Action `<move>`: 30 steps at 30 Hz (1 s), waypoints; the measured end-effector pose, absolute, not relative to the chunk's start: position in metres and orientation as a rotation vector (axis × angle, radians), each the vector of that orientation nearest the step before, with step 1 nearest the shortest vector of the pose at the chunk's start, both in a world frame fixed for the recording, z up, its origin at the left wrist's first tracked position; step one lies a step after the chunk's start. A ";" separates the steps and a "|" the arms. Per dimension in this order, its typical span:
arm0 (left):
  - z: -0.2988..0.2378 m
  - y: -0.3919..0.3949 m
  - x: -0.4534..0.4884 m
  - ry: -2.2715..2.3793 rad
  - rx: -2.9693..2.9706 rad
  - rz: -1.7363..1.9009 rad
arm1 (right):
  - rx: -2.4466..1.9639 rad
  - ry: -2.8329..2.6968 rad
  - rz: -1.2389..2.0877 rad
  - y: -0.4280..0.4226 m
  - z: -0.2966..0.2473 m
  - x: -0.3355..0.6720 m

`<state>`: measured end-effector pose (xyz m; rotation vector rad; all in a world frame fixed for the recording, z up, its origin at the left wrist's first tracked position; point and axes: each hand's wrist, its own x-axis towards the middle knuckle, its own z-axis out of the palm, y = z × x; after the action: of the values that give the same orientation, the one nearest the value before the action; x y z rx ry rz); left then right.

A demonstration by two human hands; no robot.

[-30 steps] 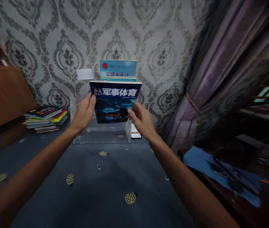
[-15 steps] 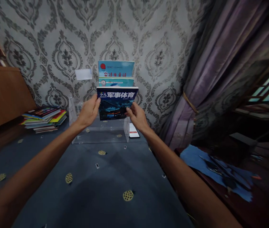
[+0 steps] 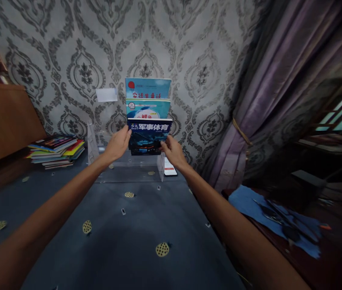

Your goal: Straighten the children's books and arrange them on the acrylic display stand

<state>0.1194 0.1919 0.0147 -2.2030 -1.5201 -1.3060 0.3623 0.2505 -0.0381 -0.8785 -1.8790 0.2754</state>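
A dark blue book (image 3: 147,137) with white lettering is upright between my two hands, in front of a clear tiered rack (image 3: 128,171). My left hand (image 3: 119,143) grips its left edge. At the lower right edge, my right hand (image 3: 173,151) pinches it between thumb and fingers. Behind it, a light blue book (image 3: 148,108) shows its upper part. A taller blue book with red lettering (image 3: 148,86) stands farther back. The dark book hides the lower parts of both, and I cannot tell whether it touches the rack.
Left of the rack lies a stack of books (image 3: 56,149), near a brown wooden cabinet (image 3: 4,121). A phone (image 3: 169,168) rests at the rack's right side. A purple curtain (image 3: 264,96) hangs on the right, above a blue cloth (image 3: 246,199) with tools on it.
The dark blue book has moved down and away from me with both hands, towards the rack. More of the light blue book's cover shows above it now.
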 end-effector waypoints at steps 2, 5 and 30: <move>0.012 0.195 0.120 -1.588 -2.201 -1.242 | -0.904 -1.871 0.304 0.254 -0.041 0.361; 0.008 0.199 0.122 -1.735 -2.190 -1.131 | -0.934 -1.862 0.296 0.257 -0.046 0.360; -0.019 0.212 0.130 -2.053 -2.047 -0.623 | -1.286 -1.608 0.187 0.268 -0.055 0.352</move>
<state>0.1296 0.2120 -0.0190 -2.0470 -2.0532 -0.6226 0.3520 0.2676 -0.0546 -1.2863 -1.6084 0.1868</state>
